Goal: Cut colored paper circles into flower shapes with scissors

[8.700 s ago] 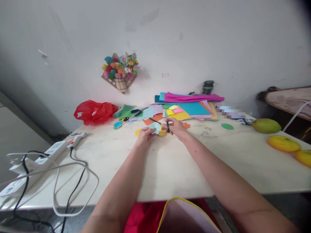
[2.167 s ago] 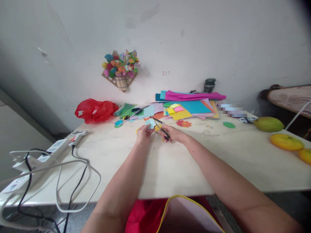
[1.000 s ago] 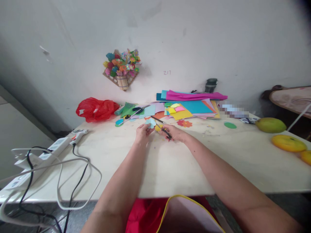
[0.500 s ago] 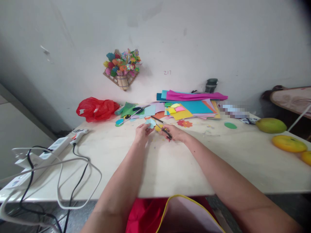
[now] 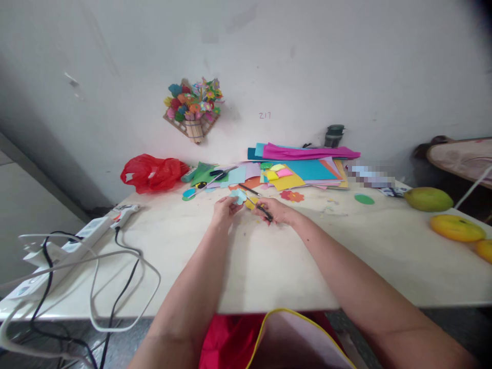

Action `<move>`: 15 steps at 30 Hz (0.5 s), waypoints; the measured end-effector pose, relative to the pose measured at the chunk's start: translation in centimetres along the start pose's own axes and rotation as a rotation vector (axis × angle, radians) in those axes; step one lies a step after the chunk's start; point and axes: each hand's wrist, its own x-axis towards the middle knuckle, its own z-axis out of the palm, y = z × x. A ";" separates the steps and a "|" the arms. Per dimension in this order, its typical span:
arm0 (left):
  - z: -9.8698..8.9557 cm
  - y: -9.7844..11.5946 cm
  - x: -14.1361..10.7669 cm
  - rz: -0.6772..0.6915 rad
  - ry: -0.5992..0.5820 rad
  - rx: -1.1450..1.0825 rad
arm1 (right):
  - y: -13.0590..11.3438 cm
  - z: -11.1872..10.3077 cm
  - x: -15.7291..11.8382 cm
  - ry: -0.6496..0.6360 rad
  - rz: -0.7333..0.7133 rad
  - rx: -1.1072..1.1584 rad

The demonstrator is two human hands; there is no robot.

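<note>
Blue cutout (image 5: 239, 196): pinched in left hand (image 5: 225, 209), frame centre
Scissors (image 5: 257, 202): gripped by right hand (image 5: 277, 210), trimming; next snip probably needs cutout turned

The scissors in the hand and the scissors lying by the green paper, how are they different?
The scissors in the right hand are gripped with blades parted at the light blue paper shape held by the left hand. The scissors on the paper pile lie untouched, farther back. Both have dark handles.
</note>
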 end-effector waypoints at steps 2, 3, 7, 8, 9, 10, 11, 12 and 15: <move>-0.1 -0.1 0.1 -0.004 -0.003 0.002 | 0.2 -0.1 0.1 -0.007 -0.003 -0.005; -0.1 -0.1 0.1 -0.006 -0.004 0.002 | 0.2 -0.1 0.1 -0.011 -0.006 -0.006; -0.1 -0.1 0.1 -0.015 -0.005 -0.005 | 0.5 -0.3 0.1 -0.014 -0.010 0.002; -0.1 -0.1 0.0 -0.019 -0.008 -0.009 | 0.5 -0.3 0.2 -0.017 -0.013 0.008; -0.1 -0.1 0.0 -0.024 -0.011 -0.012 | 0.6 -0.3 0.2 -0.021 -0.016 0.017; -0.1 -0.1 0.0 -0.030 -0.011 -0.016 | 0.7 -0.4 0.2 -0.027 -0.022 0.029; 0.0 -0.1 0.0 -0.035 -0.010 -0.022 | 0.8 -0.4 0.2 -0.036 -0.030 0.043; 0.0 -0.1 -0.1 -0.040 -0.009 -0.028 | 0.9 -0.4 0.2 -0.046 -0.040 0.059; 0.1 0.0 -0.3 -0.056 -0.002 -0.049 | 1.0 -0.5 0.2 -0.059 -0.055 0.100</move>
